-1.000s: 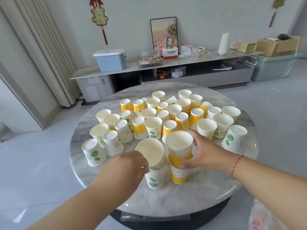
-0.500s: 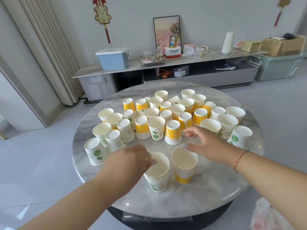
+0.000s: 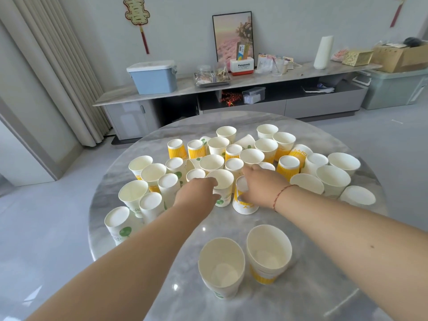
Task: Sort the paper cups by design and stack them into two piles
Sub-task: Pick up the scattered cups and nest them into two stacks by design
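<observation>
Two short stacks stand near me on the round marble table (image 3: pixel 335 286): a green-leaf stack (image 3: pixel 221 266) on the left and a yellow-striped stack (image 3: pixel 268 252) on the right. Beyond them, several loose cups of both designs crowd the table, some upright, some upside down. My left hand (image 3: pixel 196 195) wraps its fingers around an upright green-leaf cup (image 3: pixel 223 185) at the cluster's front. My right hand (image 3: pixel 259 184) closes on an upside-down yellow-striped cup (image 3: pixel 244 202) beside it. Both cups still rest on the table.
A green-leaf cup (image 3: pixel 119 224) stands upside down at the table's left edge, and a white cup (image 3: pixel 357 195) sits at the right edge. A low cabinet (image 3: pixel 231 82) with a blue box (image 3: pixel 152 77) lines the far wall.
Both hands have left the two stacks and reached forward into the cluster. The left now grips a green-leaf cup and the right a yellow-striped cup.
</observation>
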The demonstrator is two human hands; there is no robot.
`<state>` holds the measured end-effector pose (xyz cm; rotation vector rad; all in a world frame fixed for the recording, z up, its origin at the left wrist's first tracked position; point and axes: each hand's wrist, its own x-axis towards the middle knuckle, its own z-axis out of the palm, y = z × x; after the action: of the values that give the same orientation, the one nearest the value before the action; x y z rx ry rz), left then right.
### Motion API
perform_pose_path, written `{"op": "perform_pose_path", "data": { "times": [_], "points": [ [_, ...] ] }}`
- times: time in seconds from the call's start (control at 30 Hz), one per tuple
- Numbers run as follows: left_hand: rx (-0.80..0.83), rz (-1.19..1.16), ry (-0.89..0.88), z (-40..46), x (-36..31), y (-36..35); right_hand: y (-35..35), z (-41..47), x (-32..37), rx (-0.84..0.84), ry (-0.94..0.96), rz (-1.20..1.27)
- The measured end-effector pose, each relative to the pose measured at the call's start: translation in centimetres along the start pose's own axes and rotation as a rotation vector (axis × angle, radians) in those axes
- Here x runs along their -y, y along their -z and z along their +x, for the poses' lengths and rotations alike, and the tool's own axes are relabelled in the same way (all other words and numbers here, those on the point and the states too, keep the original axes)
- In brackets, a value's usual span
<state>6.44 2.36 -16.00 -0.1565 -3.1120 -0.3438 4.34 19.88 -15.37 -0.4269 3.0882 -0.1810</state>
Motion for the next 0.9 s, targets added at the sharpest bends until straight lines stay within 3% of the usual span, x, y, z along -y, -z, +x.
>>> {"op": "perform_pose_path", "data": {
  "times": [0.2, 0.37, 0.43, 0.5, 0.57, 0.6, 0.73, 0.9],
  "points": [
    [-0.031, -0.092, 0.006, -0.2, 0.1, -0.7, -0.3, -0.8, 0.1, 0.021, -0.016, 0.091],
    [-0.136, -0.284, 0.065, -3.4, 1.0, 1.9, 4.0, -3.7, -1.2, -0.059, -0.125, 0.256],
    [-0.144, -0.404, 0.127, -4.7, 1.5, 3.4, 6.6, -4.8, -2.1, -0.131, -0.199, 0.541],
    [-0.131, -0.605, 0.172, -6.0, 1.6, 4.8, 8.3, -5.9, -2.5, -0.217, -0.220, 1.075],
    [-0.126, -0.810, 0.181, -7.1, 1.2, 6.1, 8.6, -7.3, -2.2, -0.213, -0.144, 1.530],
    [-0.131, -0.880, 0.174, -7.7, 0.8, 6.8, 8.1, -7.9, -1.9, -0.187, -0.096, 1.627],
    [-0.166, -0.954, 0.123, -10.4, -0.8, 9.0, 6.6, -10.2, -0.5, -0.078, 0.053, 1.388],
    [-0.233, -0.595, -0.004, -14.3, -1.4, 10.1, 6.1, -11.3, 0.2, -0.037, 0.190, 1.112]
  ]
}}
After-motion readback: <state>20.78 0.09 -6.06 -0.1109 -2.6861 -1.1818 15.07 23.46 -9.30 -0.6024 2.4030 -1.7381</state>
